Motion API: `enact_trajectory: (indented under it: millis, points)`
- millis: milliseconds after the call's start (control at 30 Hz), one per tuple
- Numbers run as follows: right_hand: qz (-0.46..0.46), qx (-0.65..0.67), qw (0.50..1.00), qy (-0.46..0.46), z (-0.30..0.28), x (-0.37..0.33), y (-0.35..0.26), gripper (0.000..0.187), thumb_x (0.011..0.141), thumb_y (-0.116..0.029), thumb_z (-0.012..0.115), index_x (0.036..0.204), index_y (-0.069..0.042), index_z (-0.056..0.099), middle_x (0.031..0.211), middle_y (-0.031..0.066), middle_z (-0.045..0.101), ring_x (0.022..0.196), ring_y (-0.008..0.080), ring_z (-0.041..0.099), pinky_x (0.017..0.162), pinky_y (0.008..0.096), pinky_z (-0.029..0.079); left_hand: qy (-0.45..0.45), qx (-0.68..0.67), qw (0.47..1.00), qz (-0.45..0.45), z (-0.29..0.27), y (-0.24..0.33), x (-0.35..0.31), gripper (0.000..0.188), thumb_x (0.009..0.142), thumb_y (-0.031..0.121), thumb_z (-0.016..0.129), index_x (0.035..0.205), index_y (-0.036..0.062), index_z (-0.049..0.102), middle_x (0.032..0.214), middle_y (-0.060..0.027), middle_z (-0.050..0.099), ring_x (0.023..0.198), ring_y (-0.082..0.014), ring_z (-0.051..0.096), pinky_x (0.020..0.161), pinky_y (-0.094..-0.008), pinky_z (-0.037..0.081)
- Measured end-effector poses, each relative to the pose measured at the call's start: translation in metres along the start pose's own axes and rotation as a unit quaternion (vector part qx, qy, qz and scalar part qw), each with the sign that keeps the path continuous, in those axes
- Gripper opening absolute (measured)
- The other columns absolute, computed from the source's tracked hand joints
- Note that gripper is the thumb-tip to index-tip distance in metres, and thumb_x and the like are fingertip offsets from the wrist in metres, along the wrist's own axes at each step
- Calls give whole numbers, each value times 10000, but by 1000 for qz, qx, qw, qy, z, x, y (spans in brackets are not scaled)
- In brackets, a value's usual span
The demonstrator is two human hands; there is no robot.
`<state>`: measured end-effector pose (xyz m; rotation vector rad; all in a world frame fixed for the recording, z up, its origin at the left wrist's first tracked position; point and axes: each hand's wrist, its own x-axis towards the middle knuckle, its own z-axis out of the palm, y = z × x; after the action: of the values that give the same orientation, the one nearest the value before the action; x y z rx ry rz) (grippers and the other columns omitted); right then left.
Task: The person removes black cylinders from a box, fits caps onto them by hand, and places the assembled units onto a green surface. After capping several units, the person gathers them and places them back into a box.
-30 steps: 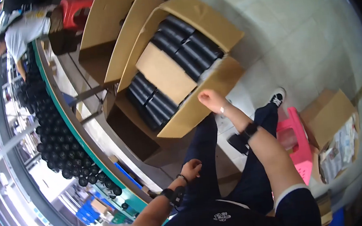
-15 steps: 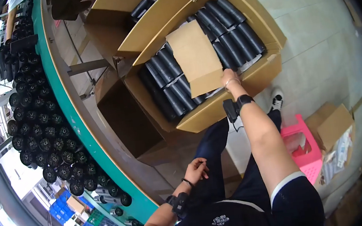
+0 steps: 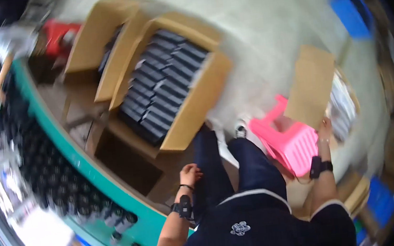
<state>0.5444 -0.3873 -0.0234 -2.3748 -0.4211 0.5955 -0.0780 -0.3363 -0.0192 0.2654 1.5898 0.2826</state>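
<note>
My right hand [image 3: 324,130] grips the lower corner of a flat brown cardboard sheet [image 3: 312,84], held up to the right beside a pink plastic stool [image 3: 301,153]. Loosely curled and with nothing visible in it, my left hand [image 3: 191,174] hangs near my left thigh. Ahead stands a cardboard box [image 3: 204,103] with its flaps raised, filled with rows of black cylinders [image 3: 167,90]. Motion blurs their details.
Left of me, a green-topped workbench [image 3: 84,166] carries many stacked black cylinders [image 3: 53,171]. A second open carton [image 3: 101,37] stands behind the filled box. Another person [image 3: 11,44] is at the bench's far end. A blue crate [image 3: 351,12] sits far right.
The cardboard sheet has left the top of the cylinders and moved right in my right hand. My view has turned to the right. The left hand stays near my thigh.
</note>
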Motion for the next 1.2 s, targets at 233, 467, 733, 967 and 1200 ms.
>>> enact_trajectory:
  millis: [233,467,733,967,1200]
  points:
    - [297,215,853,370,-238,-135,185,212,842,-69,452,1021,-79,565,697,50,558,487,156,491,383,296,397,-60,190,978,59,34,15,11,176,881,128,562,1033,40,580,773,-88,629,606,-199,643,483,-265,507]
    - [437,41,751,493,-311,-313,381,205,846,-96,488,998,-43,615,866,138,657,675,249,633,551,348,503,-107,400,910,30,121,42,-3,180,888,139,558,1053,69,568,805,-74,614,626,-181,639,486,-251,513]
    - [516,208,714,425,-248,-439,560,167,806,-25,516,884,-52,661,747,124,627,549,241,582,428,356,427,-132,505,850,66,185,52,-33,197,883,126,568,1064,49,570,820,-76,615,641,-159,629,508,-235,507]
    - [265,-466,798,-275,-175,-346,474,187,760,-183,635,915,-115,715,1014,87,676,940,237,656,759,319,530,-138,495,855,75,165,48,-28,210,888,138,568,1071,36,568,814,-54,619,661,-127,620,521,-220,483]
    - [284,85,938,-179,-8,-169,162,119,781,-98,614,814,16,617,611,93,603,478,161,584,425,304,465,-124,361,920,83,63,41,12,203,877,169,569,1025,32,591,747,-53,605,654,-118,597,522,-230,454]
